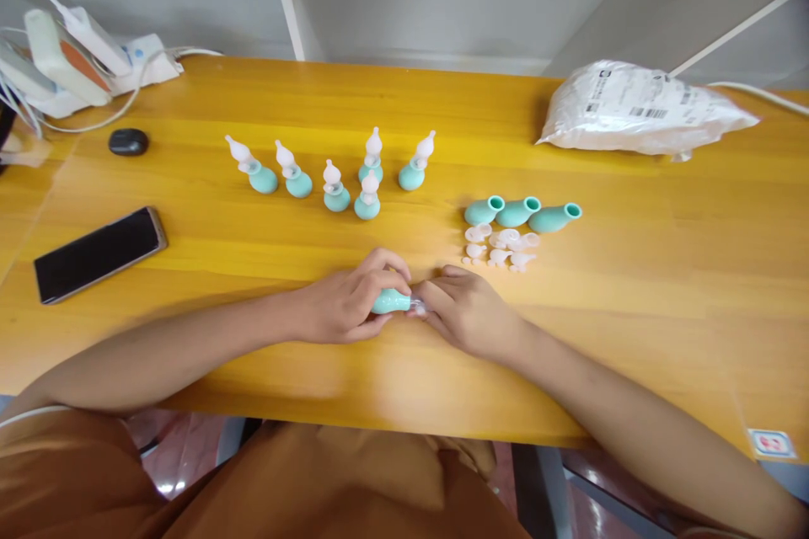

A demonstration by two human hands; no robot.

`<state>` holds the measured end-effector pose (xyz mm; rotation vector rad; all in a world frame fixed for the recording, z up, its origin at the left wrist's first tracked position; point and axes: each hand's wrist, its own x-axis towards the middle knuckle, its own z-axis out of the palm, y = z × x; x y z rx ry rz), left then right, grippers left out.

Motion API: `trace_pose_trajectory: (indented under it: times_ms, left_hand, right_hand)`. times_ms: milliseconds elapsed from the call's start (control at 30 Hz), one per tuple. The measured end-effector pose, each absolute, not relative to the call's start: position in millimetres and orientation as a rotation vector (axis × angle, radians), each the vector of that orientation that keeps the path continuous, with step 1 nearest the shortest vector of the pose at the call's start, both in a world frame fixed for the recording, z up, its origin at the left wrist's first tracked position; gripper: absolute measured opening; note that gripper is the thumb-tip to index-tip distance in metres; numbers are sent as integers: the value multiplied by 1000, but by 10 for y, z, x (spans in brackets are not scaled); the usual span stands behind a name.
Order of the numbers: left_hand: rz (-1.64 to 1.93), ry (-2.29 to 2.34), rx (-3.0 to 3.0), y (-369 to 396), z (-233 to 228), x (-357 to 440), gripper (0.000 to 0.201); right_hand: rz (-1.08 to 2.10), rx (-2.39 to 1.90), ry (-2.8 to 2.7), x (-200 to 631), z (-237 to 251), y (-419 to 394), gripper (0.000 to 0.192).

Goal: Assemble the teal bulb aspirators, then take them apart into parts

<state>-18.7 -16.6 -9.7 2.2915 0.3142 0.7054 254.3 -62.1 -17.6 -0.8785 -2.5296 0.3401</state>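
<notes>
Near the front of the table, my left hand [354,301] is wrapped round a teal rubber bulb [392,301] that lies on its side, neck to the right. My right hand [464,307] pinches a clear plastic piece [417,306] at the bulb's neck; its fingers partly hide the joint. To the right lie three loose teal bulbs [518,211], open necks showing. Just in front of them are small clear and whitish parts [499,248]. Farther back stand several assembled nasal aspirators [337,189], each a teal bulb under a whitish tip.
A black phone [101,255] lies at the left, with a small black case [128,141] behind it. White chargers and cables [94,67] crowd the back left corner. A stuffed plastic bag [638,109] rests at the back right. A grey partition [410,0] borders the table.
</notes>
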Motion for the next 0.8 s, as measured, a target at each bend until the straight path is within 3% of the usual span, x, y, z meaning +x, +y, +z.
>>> trace_pose_trajectory:
  times_ms: [200,367,600,800]
  left_hand:
    - [709,300,2294,-158,-91,-187,54]
    - [769,396,2269,-153,-46,-163,52]
    - [828,583,2203,-142,-28,-168,36]
    - [819,525,2208,-121,-37,-180,36]
  right_hand:
    - [243,-882,-2537,2524,-182,-642,26]
    - [462,-977,-2368,2519,-158,-631,15]
    - [746,-1036,-1908,2533,-121,-629,21]
    - [875,-983,-1781,2509,-137,-602,21]
